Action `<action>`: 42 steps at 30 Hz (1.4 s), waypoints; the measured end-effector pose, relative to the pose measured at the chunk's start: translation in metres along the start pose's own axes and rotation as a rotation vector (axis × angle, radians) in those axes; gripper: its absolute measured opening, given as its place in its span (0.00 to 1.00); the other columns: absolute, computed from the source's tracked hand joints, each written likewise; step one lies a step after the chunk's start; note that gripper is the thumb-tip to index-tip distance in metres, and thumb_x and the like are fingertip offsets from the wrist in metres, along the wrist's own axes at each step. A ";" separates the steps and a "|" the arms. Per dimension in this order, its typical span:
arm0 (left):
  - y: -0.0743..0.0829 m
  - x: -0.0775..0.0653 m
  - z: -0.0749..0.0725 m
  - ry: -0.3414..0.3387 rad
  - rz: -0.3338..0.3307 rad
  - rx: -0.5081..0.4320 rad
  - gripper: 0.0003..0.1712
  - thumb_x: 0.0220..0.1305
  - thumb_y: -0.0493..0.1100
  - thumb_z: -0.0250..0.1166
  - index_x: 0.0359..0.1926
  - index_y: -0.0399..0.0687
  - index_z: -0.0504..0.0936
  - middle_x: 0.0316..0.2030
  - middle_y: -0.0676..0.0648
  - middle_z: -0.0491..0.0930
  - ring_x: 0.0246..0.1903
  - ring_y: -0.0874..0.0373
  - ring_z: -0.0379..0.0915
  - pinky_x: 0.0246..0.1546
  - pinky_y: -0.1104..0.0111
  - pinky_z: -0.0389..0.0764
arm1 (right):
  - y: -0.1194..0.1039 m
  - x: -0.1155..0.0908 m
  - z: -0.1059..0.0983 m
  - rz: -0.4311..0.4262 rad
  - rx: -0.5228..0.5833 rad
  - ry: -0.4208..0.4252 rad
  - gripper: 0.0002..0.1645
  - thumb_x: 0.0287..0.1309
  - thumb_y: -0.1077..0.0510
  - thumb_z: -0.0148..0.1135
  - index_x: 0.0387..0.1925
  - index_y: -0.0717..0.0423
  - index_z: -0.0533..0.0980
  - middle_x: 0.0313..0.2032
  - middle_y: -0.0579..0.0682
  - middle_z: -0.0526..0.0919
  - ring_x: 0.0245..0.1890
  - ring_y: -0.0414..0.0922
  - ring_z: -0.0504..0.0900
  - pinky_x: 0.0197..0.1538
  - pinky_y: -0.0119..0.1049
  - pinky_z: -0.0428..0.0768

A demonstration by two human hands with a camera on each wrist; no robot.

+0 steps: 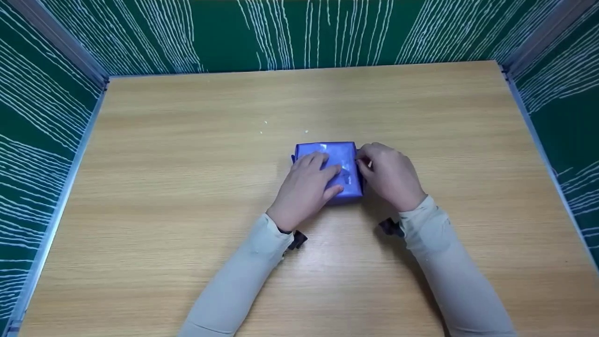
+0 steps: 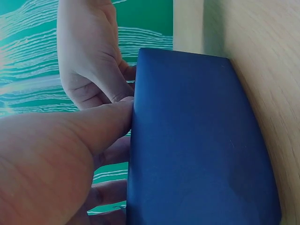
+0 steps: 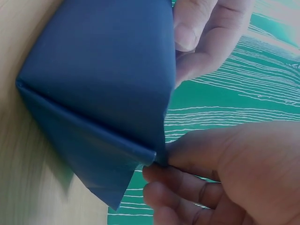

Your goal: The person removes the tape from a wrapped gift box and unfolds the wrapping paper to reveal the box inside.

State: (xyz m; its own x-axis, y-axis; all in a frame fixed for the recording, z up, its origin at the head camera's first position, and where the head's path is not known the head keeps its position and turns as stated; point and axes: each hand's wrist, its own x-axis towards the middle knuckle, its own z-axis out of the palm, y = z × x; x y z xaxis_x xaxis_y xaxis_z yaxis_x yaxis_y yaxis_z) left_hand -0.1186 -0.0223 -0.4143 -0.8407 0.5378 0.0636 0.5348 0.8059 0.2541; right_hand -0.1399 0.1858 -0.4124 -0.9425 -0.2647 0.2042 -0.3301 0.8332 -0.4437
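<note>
A box wrapped in shiny blue-violet paper (image 1: 344, 157) sits on the wooden table. My left hand (image 1: 305, 185) rests on its top with fingers spread and fairly straight, the thumb along the near edge. At the box's right end, my right hand (image 1: 390, 173) pinches the paper between thumb and forefinger. In the right wrist view, a folded paper flap (image 3: 93, 145) sticks out from that end, and the right fingers hold its upper corner. The left wrist view shows the smooth near side of the wrapped box (image 2: 197, 140) with the left thumb at its upper edge.
The wooden table (image 1: 178, 164) has a few tiny white scraps (image 1: 306, 131) beyond the box. Green panels with white streaks (image 1: 220, 37) stand around the back and sides, framed by metal rails (image 1: 70, 178). A small dark wrist device (image 1: 391, 227) sits at the right cuff.
</note>
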 end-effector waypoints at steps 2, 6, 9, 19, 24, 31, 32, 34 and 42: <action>0.000 0.000 0.000 0.002 0.001 0.000 0.28 0.76 0.62 0.57 0.67 0.54 0.80 0.67 0.42 0.74 0.71 0.46 0.65 0.76 0.53 0.59 | 0.001 0.000 -0.001 0.000 -0.002 0.007 0.05 0.67 0.65 0.64 0.40 0.63 0.84 0.34 0.56 0.86 0.30 0.51 0.82 0.34 0.47 0.81; 0.000 0.000 0.000 0.005 0.003 0.002 0.28 0.76 0.62 0.57 0.67 0.54 0.80 0.68 0.42 0.74 0.71 0.45 0.65 0.75 0.52 0.60 | 0.002 0.000 -0.004 0.003 0.006 0.017 0.05 0.66 0.65 0.64 0.38 0.62 0.84 0.33 0.56 0.87 0.29 0.51 0.82 0.33 0.47 0.80; 0.000 0.000 0.000 0.003 0.003 0.005 0.28 0.76 0.61 0.57 0.67 0.54 0.80 0.68 0.42 0.74 0.71 0.45 0.65 0.75 0.52 0.60 | 0.003 0.000 -0.005 0.012 0.018 0.009 0.05 0.66 0.65 0.64 0.38 0.62 0.85 0.34 0.56 0.87 0.29 0.50 0.82 0.32 0.47 0.80; 0.000 0.000 0.000 -0.006 -0.001 -0.008 0.28 0.77 0.62 0.56 0.68 0.54 0.80 0.69 0.42 0.73 0.72 0.45 0.64 0.76 0.52 0.58 | 0.008 -0.001 -0.013 0.047 0.022 -0.026 0.06 0.67 0.64 0.64 0.38 0.62 0.85 0.35 0.57 0.88 0.30 0.52 0.83 0.33 0.49 0.80; 0.000 0.000 -0.001 0.005 0.008 -0.006 0.28 0.77 0.62 0.56 0.67 0.53 0.80 0.69 0.41 0.73 0.72 0.45 0.64 0.76 0.53 0.59 | 0.010 -0.002 -0.018 0.061 0.029 -0.059 0.06 0.67 0.65 0.62 0.39 0.63 0.84 0.37 0.59 0.88 0.33 0.54 0.84 0.37 0.51 0.81; 0.000 0.000 0.000 -0.001 0.004 0.001 0.28 0.77 0.62 0.57 0.67 0.54 0.80 0.68 0.42 0.73 0.71 0.45 0.64 0.76 0.52 0.59 | 0.015 -0.003 -0.024 0.097 0.033 -0.106 0.06 0.68 0.65 0.62 0.39 0.63 0.84 0.37 0.59 0.88 0.33 0.54 0.84 0.38 0.51 0.81; 0.000 0.000 0.001 -0.003 0.002 0.005 0.28 0.77 0.62 0.57 0.67 0.54 0.80 0.68 0.42 0.73 0.71 0.45 0.64 0.76 0.52 0.59 | 0.015 -0.003 -0.024 0.100 0.032 -0.115 0.07 0.68 0.65 0.62 0.39 0.63 0.84 0.37 0.59 0.88 0.33 0.54 0.84 0.38 0.51 0.81; 0.000 0.001 0.001 -0.006 -0.003 0.010 0.28 0.76 0.62 0.57 0.67 0.54 0.80 0.68 0.42 0.73 0.71 0.45 0.64 0.76 0.53 0.59 | 0.017 -0.003 -0.026 0.110 0.033 -0.131 0.07 0.68 0.64 0.62 0.39 0.63 0.84 0.37 0.59 0.88 0.33 0.53 0.83 0.37 0.51 0.80; 0.000 0.001 0.001 -0.004 -0.007 0.007 0.29 0.76 0.62 0.57 0.67 0.53 0.80 0.68 0.42 0.74 0.71 0.45 0.65 0.76 0.53 0.59 | 0.024 -0.004 -0.031 0.141 0.022 -0.193 0.09 0.68 0.64 0.60 0.39 0.63 0.84 0.37 0.60 0.88 0.36 0.57 0.85 0.42 0.55 0.81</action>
State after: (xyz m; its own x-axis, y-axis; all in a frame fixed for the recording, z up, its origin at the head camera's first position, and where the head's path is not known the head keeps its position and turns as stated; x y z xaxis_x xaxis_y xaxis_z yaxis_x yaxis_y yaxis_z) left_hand -0.1192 -0.0213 -0.4155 -0.8440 0.5332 0.0582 0.5297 0.8113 0.2477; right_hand -0.1424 0.2219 -0.3966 -0.9712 -0.2362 -0.0307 -0.1937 0.8583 -0.4752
